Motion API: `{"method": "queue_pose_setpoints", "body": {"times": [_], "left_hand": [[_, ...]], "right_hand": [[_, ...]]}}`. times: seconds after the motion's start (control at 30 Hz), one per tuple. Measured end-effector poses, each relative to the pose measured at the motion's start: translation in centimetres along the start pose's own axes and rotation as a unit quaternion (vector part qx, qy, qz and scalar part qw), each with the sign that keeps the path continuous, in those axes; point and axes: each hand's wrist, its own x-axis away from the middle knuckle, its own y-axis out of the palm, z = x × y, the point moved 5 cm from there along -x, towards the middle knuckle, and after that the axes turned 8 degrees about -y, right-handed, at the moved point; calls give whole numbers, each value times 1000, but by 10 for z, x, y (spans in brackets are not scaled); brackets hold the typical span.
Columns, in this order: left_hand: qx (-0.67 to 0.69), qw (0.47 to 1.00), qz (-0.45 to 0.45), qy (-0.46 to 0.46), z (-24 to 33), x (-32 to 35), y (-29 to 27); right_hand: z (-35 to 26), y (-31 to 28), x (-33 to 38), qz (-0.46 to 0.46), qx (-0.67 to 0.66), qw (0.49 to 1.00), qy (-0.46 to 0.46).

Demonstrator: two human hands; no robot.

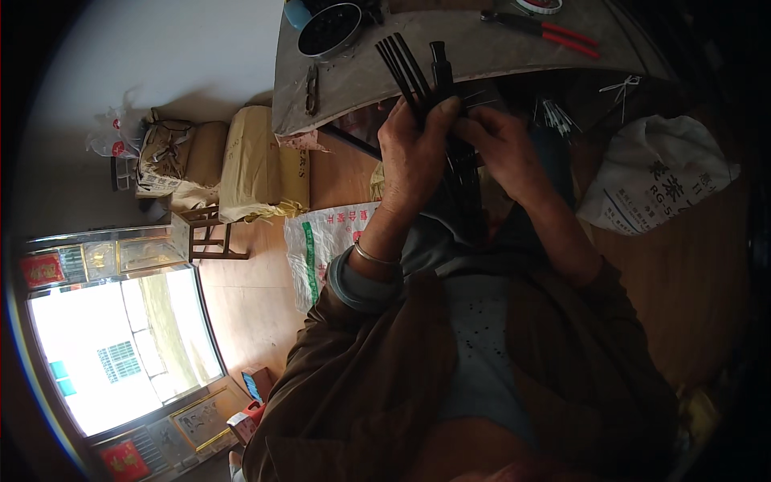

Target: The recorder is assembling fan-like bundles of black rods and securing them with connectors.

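Note:
My left hand (414, 149) is closed round a bundle of black rods that looks like an umbrella frame (405, 68). Several thin rods fan out above the fist, and a thicker black tube (440, 66) stands up beside them near my thumb. Below the hands, more dark rods hang toward my lap. Pressed close to the bundle's right side, my right hand (502, 145) has its fingertips pinched together. Fine light lines show just above those fingertips; what the pinch holds is hidden.
Ahead, a grey worktable (361, 92) carries a bowl of small black parts (330, 30), dark pliers (312, 90) and red-handled pliers (554, 34). Thin white rods (556, 118) lie beyond my right hand. A white sack (658, 173) rests at right; a wooden stool (213, 233) and brown packages (257, 165) stand at left.

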Motion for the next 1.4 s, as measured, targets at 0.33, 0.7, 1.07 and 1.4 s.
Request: {"method": "queue_pose_setpoints", "body": {"times": [0.33,0.7,1.07,1.4], "left_hand": [[43,987,-150,29,34,35,48],[169,982,-33,-74,-9,3,-8],[200,975,-45,-83,-11,3,-7],[249,961,-47,-112,-11,9,-3]], "right_hand": [[39,21,-5,-31,-446,894,40],[-7,-2,9,81,-34,995,-44],[-23,13,7,60,-12,995,-74],[-12,14,1,33,-35,997,-54]]}}
